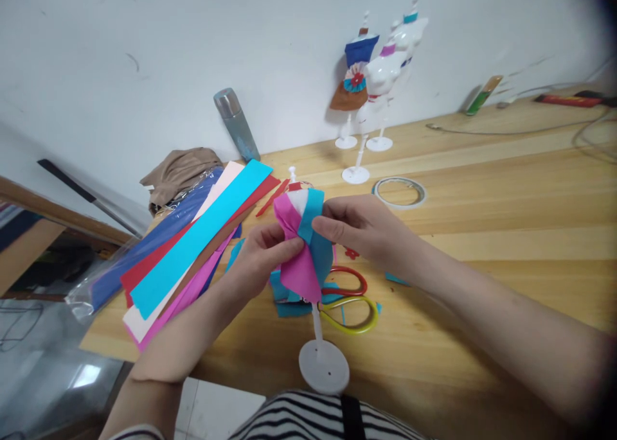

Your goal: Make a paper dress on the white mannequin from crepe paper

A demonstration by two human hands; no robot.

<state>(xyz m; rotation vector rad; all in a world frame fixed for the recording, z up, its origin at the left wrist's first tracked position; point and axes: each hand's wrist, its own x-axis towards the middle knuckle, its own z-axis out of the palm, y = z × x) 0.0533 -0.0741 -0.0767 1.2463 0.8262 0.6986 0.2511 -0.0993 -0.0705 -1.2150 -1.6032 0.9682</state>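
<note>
A small white dress form (297, 199) stands upright in front of me on its round base (324, 366). Pink crepe paper (301, 270) covers its left side and tapers to a point below, while blue crepe paper (322, 250) wraps the right side. My left hand (265, 250) pinches the pink paper at the waist between thumb and fingers. At the upper right edge of the form, my right hand (354, 228) grips the blue paper, its fingertips partly hidden behind it. Scissors (369, 318) with red and yellow handles lie just behind the form.
Folded crepe paper strips (202, 241) are piled at left, near a brown cloth (180, 173) and a flask (237, 125). Several other dress forms (384, 74) stand by the wall. A tape roll (399, 193), a red flower piece (351, 252) and a cable (506, 132) lie on the table.
</note>
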